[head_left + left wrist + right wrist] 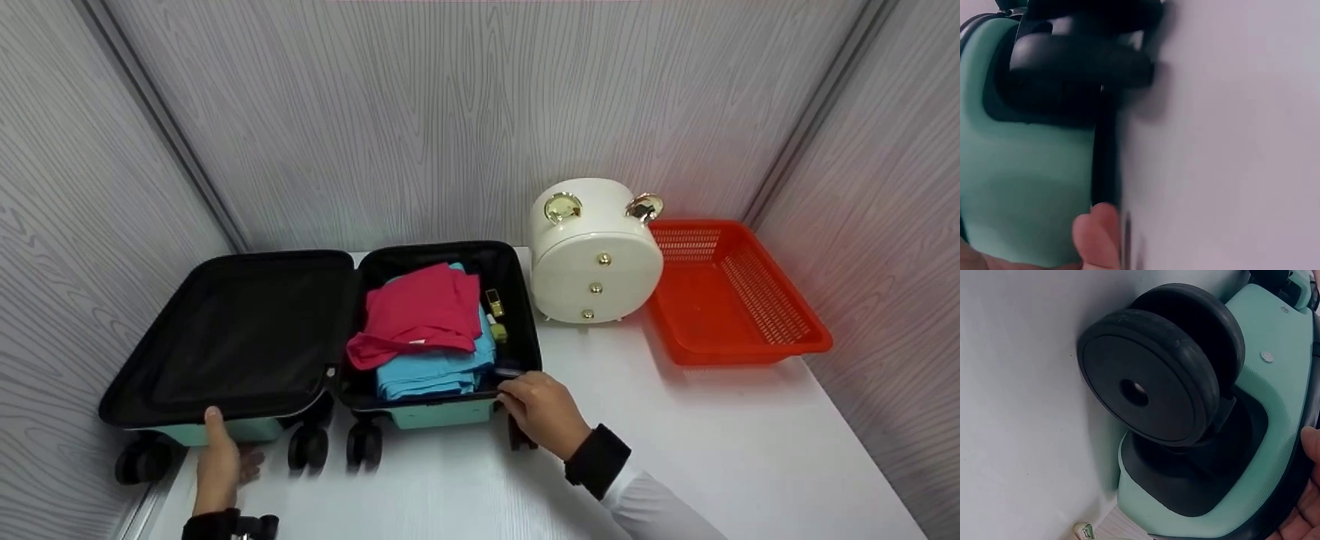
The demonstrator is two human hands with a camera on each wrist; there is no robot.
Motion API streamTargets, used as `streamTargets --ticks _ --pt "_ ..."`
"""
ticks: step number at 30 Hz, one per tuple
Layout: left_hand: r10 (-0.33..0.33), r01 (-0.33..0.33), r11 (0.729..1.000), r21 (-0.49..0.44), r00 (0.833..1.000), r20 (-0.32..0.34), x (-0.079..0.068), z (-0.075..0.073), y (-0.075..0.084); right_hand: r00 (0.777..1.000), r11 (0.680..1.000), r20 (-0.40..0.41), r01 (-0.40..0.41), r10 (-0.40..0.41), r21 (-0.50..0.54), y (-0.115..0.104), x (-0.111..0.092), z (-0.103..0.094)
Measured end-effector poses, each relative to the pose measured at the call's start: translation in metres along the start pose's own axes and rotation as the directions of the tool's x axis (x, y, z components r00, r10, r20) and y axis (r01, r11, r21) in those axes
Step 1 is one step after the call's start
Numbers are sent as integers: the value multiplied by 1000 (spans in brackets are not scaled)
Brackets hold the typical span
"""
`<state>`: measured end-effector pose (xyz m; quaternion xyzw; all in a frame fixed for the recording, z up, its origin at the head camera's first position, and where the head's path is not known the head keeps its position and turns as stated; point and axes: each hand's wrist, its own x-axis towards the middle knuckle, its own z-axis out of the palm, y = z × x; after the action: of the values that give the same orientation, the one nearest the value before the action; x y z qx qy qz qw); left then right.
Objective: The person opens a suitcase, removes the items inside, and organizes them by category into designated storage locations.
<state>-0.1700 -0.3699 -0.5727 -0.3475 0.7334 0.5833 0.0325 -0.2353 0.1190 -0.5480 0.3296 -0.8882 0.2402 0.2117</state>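
A mint-green suitcase lies unfolded, with its black-lined left half (247,337) bare inside. My left hand (219,461) grips that half's front edge, thumb over the rim and fingers underneath; fingertips (1096,230) show below the green shell in the left wrist view. In the packed right half (442,415) a folded red garment (420,311) lies on folded blue clothes (431,375). Beside them are a small gold-coloured item (494,302) and a small green bottle (497,330). My right hand (544,411) pinches the rim at the front right corner, its thumb (1311,441) outside.
Black wheels (307,448) stick out along the suitcase's front. A round white case (596,277) with gold knobs and ear-like parts stands to the right, beside a red plastic basket (739,351). Grey wood-grain walls (390,120) enclose the white table (720,442).
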Motion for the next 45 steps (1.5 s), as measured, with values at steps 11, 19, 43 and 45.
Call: streamTargets --ticks 11,19,43,45 --pt "523 -319 782 535 804 -284 -42 33 33 1000 1000 -9 -16 16 -1 2 2 -2" --pt "905 -706 398 586 408 -123 -77 103 67 1000 1000 -6 -7 7 -2 0 5 -3" --pt "901 -767 -62 639 232 366 -78 196 54 877 992 -465 -98 121 74 82 20 -94" --pt "900 -767 -61 639 234 367 -79 195 55 843 977 -495 -177 213 119 97 20 -109"
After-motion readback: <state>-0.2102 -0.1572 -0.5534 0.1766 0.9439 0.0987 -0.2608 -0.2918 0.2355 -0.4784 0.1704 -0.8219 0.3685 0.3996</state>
